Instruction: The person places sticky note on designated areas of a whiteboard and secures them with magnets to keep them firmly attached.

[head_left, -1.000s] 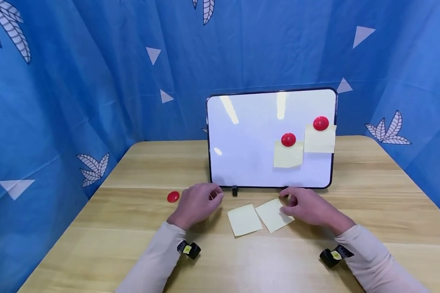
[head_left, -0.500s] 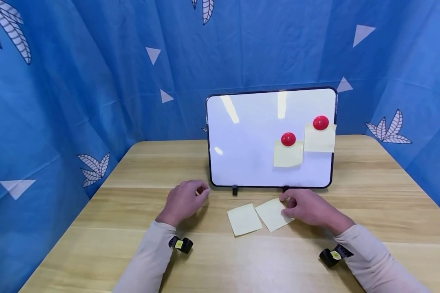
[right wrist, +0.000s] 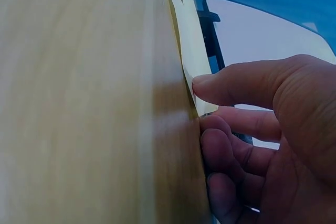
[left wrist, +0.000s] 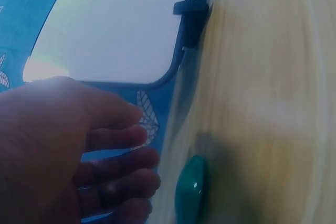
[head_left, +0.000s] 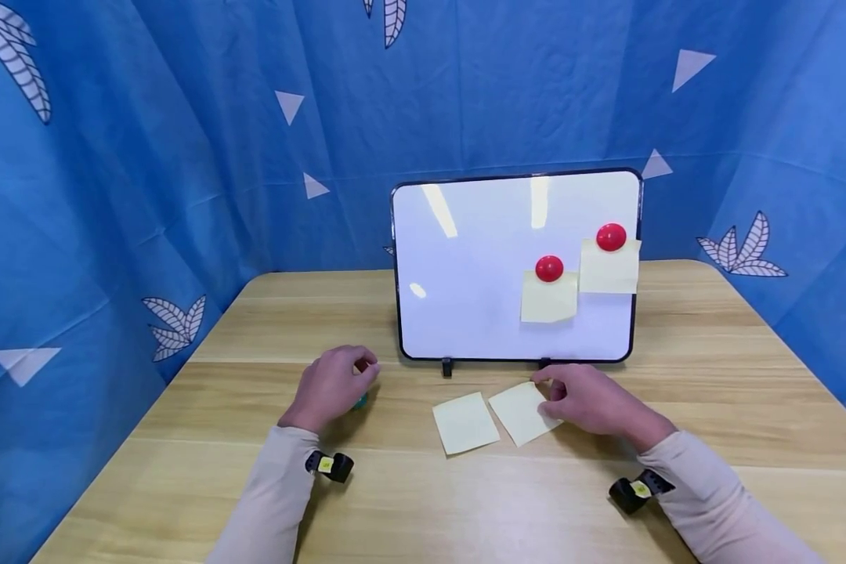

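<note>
My left hand (head_left: 328, 385) hangs loose-fingered; I can't tell if my right hand (head_left: 594, 398) pinches the flimsy-looking note (head_left: 521, 414), best held cornerwise.

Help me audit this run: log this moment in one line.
left hand: empty, near green disc; right hand: touching tabletop note; whiteboard: two notes, two red discs

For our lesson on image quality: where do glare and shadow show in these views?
Head view: bright streaks on the whiteboard; left wrist view: dark shadow beside the green object; right wrist view: pale sheen on the table.
</note>
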A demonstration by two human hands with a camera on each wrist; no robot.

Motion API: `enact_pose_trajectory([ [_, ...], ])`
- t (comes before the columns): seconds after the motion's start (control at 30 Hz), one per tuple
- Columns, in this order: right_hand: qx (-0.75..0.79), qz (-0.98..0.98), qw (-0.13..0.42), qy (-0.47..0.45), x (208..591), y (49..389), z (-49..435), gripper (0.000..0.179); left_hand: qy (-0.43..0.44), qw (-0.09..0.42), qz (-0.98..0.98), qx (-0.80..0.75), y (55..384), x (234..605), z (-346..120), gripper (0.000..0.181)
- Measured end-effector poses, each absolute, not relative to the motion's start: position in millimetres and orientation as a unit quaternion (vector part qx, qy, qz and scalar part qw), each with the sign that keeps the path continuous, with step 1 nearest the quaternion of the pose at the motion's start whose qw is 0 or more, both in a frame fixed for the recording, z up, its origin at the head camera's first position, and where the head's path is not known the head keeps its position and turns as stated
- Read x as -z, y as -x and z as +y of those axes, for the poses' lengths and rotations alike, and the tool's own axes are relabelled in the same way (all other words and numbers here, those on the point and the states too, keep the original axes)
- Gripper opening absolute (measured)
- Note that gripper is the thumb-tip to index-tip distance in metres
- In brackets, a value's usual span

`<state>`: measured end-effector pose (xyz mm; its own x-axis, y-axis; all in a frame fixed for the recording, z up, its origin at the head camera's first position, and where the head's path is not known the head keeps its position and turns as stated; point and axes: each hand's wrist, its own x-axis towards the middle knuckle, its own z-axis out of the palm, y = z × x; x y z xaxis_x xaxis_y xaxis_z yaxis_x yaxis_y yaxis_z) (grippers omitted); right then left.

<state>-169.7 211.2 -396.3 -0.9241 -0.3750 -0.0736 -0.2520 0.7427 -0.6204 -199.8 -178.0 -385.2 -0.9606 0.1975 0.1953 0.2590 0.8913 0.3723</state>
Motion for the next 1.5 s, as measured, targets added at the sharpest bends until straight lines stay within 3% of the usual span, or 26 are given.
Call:
enact_pose_trajectory([
  [0.57,0.325,0.923,0.067,0.195,399,173,214,0.019,0.092,0.001,-0.978,0.185,199,381,-189,0.026],
  [1.1,0.317,0.926,0.05,0.201,399,172,215,0.012,0.099,-0.063,-0.97,0.212,196,381,-199,0.045],
  [1.5,0.331,0.924,0.052,0.182,399,172,216,0.01,0.111,-0.07,-0.964,0.232,196,382,-195,0.042],
])
